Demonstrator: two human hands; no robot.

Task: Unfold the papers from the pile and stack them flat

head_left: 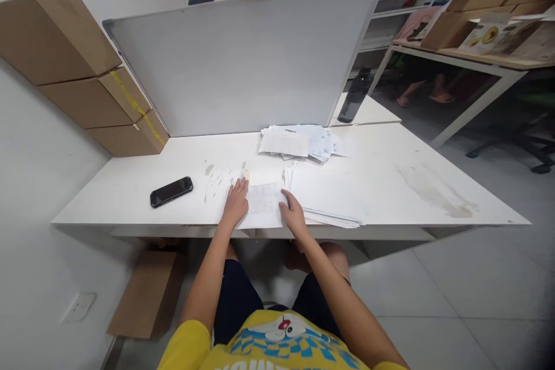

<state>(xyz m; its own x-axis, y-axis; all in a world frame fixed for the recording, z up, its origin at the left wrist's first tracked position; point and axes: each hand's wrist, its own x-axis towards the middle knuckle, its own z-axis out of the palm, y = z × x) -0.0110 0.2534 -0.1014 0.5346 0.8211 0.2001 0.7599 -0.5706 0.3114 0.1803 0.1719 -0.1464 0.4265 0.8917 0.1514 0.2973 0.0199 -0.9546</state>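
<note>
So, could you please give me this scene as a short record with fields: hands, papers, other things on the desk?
left hand: flat on the printed sheet, at its left edge
right hand: on the same sheet, at its right edge
paper stack: right of the hands, near the desk's front edge
loose papers: farther back, before the whiteboard
phone: left of the hands, screen dark
desk: white, stained

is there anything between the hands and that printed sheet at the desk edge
Nothing visible. The left hand lies flat on the left edge of the printed sheet, and the right hand touches its right edge. The phone lies apart to the left.
</note>
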